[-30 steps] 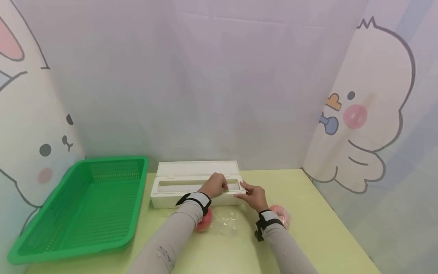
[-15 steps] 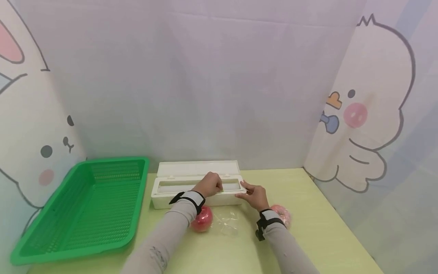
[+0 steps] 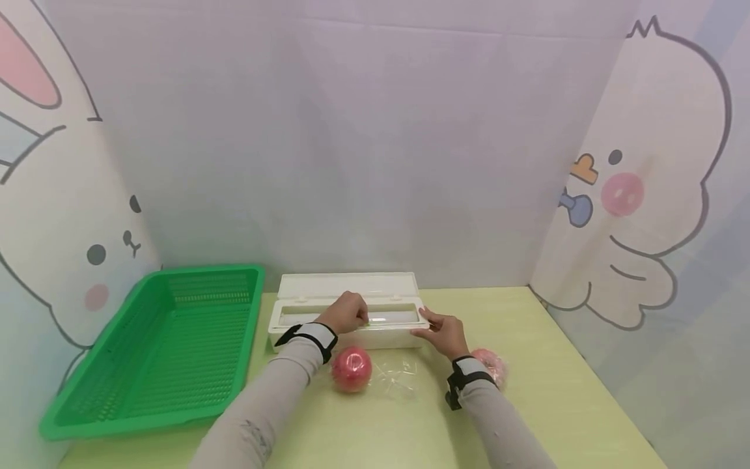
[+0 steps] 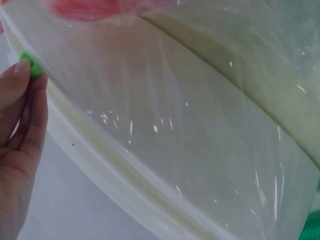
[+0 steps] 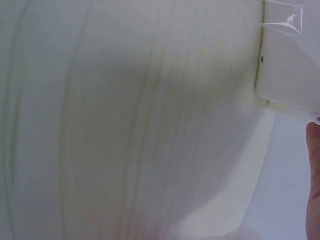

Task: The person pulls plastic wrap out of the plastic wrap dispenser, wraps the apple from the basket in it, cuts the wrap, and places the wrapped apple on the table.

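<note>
A long white cling film dispenser stands at the back of the table, its lid tipped back and a pale roll showing inside. Clear cling film hangs over its front. My left hand reaches over the slot; thumb and fingers pinch a small green slide cutter on the dispenser's edge. With my right hand I grip the right end, fingers on top and thumb at the front. A shiny red round fruit, apple-like, lies before the dispenser, beside the loose film.
To the left stands a large green plastic basket. A pink ring-shaped thing in shiny wrap lies right of my right wrist. A pale curtain closes off the back of the yellow-green table.
My left hand has slid leftward along the dispenser, uncovering more of the red fruit. The right hand keeps its hold on the right end. The head view has shifted slightly.
</note>
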`<control>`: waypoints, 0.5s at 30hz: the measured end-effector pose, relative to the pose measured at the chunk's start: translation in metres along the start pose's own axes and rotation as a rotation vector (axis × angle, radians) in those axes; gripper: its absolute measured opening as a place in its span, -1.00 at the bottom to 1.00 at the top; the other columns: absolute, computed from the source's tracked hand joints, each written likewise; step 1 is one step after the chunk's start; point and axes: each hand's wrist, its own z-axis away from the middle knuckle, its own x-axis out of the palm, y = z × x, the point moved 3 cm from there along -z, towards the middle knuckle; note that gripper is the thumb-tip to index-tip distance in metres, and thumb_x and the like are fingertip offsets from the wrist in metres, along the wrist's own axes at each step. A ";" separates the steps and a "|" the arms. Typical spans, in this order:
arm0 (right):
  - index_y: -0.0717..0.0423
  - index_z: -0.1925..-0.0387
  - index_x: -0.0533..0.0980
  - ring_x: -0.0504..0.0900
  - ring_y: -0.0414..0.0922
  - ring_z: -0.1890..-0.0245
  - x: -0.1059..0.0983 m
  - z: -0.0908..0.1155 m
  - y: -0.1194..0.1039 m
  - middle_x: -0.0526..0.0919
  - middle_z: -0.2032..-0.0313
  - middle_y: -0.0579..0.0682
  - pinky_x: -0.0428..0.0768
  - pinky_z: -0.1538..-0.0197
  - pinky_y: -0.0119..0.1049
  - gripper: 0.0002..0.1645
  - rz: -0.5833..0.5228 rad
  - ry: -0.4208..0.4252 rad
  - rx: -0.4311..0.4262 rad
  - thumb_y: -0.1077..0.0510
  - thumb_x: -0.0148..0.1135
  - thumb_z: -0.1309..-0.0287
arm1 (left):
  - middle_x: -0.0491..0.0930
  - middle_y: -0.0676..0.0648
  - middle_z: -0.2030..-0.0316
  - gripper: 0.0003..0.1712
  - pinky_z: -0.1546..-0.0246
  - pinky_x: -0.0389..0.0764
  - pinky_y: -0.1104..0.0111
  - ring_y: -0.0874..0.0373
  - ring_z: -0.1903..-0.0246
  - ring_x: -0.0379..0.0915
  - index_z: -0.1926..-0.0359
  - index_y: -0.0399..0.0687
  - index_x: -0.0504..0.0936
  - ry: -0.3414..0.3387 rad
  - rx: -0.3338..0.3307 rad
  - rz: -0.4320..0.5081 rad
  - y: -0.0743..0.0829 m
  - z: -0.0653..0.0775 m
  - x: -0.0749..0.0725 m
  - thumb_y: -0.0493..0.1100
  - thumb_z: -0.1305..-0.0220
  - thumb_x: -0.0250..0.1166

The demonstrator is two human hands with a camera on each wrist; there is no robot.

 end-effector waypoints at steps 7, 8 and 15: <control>0.35 -0.05 0.52 0.62 0.17 -0.03 -0.001 -0.001 0.004 0.54 -0.08 0.29 0.65 0.02 -0.28 -0.33 0.016 0.003 -0.010 0.27 0.52 0.21 | 0.70 -0.08 0.56 -0.82 0.43 0.51 0.52 0.33 0.58 0.35 0.62 -0.21 0.71 -0.015 -0.011 -0.011 -0.014 0.007 -0.002 -0.51 0.04 0.31; 0.34 -0.04 0.52 0.63 0.17 -0.03 -0.001 0.000 0.004 0.54 -0.07 0.30 0.65 0.02 -0.27 -0.33 0.018 0.002 -0.009 0.27 0.52 0.21 | 0.70 -0.08 0.56 -0.82 0.43 0.50 0.53 0.34 0.57 0.35 0.61 -0.21 0.71 -0.018 -0.014 -0.009 -0.014 0.008 -0.003 -0.51 0.03 0.31; 0.30 -0.05 0.53 0.63 0.13 -0.03 0.001 -0.001 0.005 0.56 -0.08 0.26 0.65 0.02 -0.30 -0.32 0.027 -0.003 -0.005 0.23 0.53 0.21 | 0.69 -0.08 0.56 -0.83 0.45 0.49 0.52 0.32 0.57 0.38 0.61 -0.21 0.70 -0.028 -0.018 -0.029 -0.018 0.017 -0.011 -0.49 0.01 0.33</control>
